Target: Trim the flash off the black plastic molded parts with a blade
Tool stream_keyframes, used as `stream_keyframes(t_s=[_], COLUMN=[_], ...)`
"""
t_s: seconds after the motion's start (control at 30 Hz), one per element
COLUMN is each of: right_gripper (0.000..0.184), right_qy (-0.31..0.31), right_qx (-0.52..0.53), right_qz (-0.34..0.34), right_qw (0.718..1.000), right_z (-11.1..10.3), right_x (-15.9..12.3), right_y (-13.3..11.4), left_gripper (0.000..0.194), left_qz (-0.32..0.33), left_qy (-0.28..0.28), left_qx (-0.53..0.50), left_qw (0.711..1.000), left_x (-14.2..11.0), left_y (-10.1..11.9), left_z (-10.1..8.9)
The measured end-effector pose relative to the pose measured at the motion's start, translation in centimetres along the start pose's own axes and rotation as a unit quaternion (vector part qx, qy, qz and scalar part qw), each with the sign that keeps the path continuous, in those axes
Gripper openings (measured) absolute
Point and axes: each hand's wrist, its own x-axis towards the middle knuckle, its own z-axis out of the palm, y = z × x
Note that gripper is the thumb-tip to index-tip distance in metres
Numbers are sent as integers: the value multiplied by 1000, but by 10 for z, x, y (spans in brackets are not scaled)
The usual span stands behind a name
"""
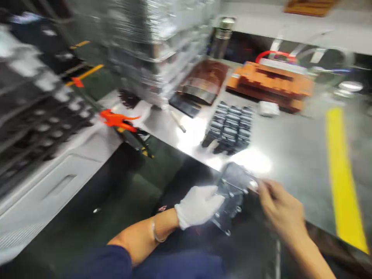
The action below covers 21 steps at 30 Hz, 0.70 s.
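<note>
My left hand (200, 205), in a white glove, grips a flat dark grey metal part (232, 190) with small round bosses along its edges. The part is held tilted in front of the table edge. My right hand (281, 209) is bare and close to the part's right edge, its thumb and fingers pinched together. A small shiny spot shows by the fingertips, too smeared to name. Just beyond the part, rows of dark metal pieces (231, 126) lie on the metal table (302, 155).
Behind stand an orange fixture (270, 85), a brown box-like object (205, 81) and a flask (225, 33). A yellow strip (345, 178) runs along the table at right. Orange-handled tool (119, 119) rests at the rim of a white crate (58, 182) at left, near stacked silvery trays (162, 46).
</note>
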Motion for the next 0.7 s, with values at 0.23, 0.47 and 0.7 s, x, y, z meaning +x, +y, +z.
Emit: stream_keyframes(t_s=[0.23,0.47,0.7], right_gripper=[41,41,41], right_qy=[53,36,19], right_qx=[-17,-49,-80], right_qz=[-45,-77,-106], right_qw=[997,995,991], right_z=[2,1,-3], right_x=[5,12,21], right_y=[-5,-5,-6], left_gripper=[35,36,36], left_qz=[-49,-53,-50], left_qy=[-16,-1,11], left_qx=[-58,-28,-16], left_qw=[997,998,999], left_x=[0,-2,-1], left_y=[2,3,0], left_z=[2,2,3])
